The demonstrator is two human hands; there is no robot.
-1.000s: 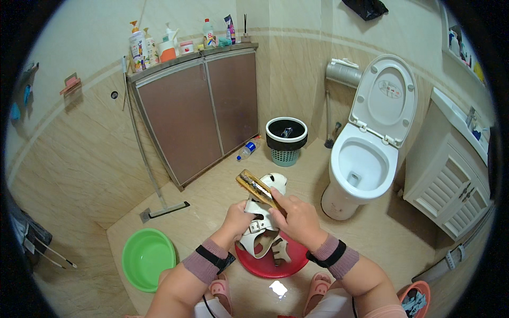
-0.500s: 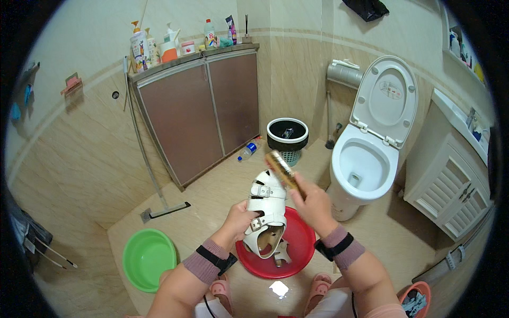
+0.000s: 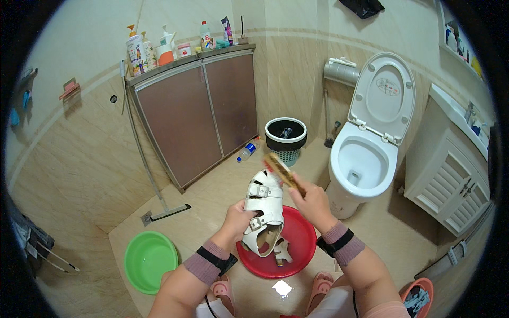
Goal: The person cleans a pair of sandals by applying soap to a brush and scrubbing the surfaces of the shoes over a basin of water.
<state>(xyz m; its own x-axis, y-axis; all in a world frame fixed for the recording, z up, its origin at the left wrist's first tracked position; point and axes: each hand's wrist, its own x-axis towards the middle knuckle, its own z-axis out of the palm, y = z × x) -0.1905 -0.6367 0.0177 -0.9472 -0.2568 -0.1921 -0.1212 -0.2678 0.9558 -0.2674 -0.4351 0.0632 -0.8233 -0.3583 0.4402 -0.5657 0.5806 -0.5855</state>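
Holds white sandal in left hand, over red basin. Grips brush in right hand, near sandal's toe.

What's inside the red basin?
A pale strap-like piece shows against the red basin; whether it belongs to the white sandal in the left hand, I can't tell. That sandal covers the basin's upper left, so anything beneath is hidden.

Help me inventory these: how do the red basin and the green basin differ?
The red basin looks wider in this view than the green basin. The red basin stands in front of the person, partly hidden by a white sandal; the green basin stands to the left. Both look round and rest on the floor.
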